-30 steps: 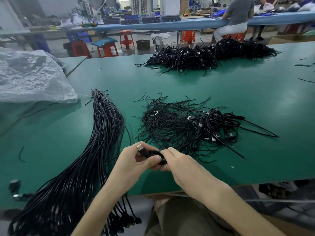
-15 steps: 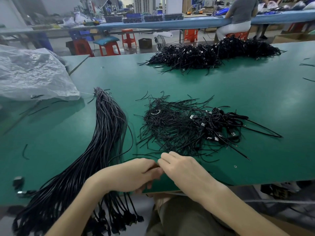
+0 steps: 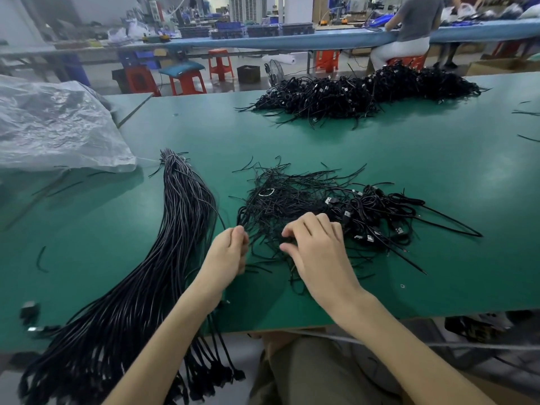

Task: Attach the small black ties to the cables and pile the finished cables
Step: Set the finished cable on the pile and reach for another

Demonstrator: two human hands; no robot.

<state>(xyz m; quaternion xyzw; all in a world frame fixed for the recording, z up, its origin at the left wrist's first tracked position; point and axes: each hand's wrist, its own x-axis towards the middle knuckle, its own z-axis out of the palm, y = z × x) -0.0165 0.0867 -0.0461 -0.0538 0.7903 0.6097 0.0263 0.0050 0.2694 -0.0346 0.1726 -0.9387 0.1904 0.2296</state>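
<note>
A long bundle of straight black cables [image 3: 175, 229] lies on the left of the green table [image 3: 380, 159], its plugs hanging over the front edge. A loose heap of small black ties [image 3: 286, 197] sits in the middle, and a small pile of tied cables with USB plugs [image 3: 377, 217] adjoins it on the right. My left hand [image 3: 228, 252] is curled between bundle and heap, gripping a single cable that arcs out of the bundle. My right hand [image 3: 315, 249] rests on the near edge of the ties, thumb and fingertips pinching at them.
A much larger pile of tied cables [image 3: 365, 89] lies at the table's far side. A crumpled clear plastic bag [image 3: 58, 127] covers the far left. Stray ties [image 3: 41, 258] dot the left. A person sits on an orange stool [image 3: 406, 58] behind.
Both hands moved forward from the table's front edge. The coiled cable they held together is gone from them; my right hand now reaches into the ties and my left holds a cable from the bundle.
</note>
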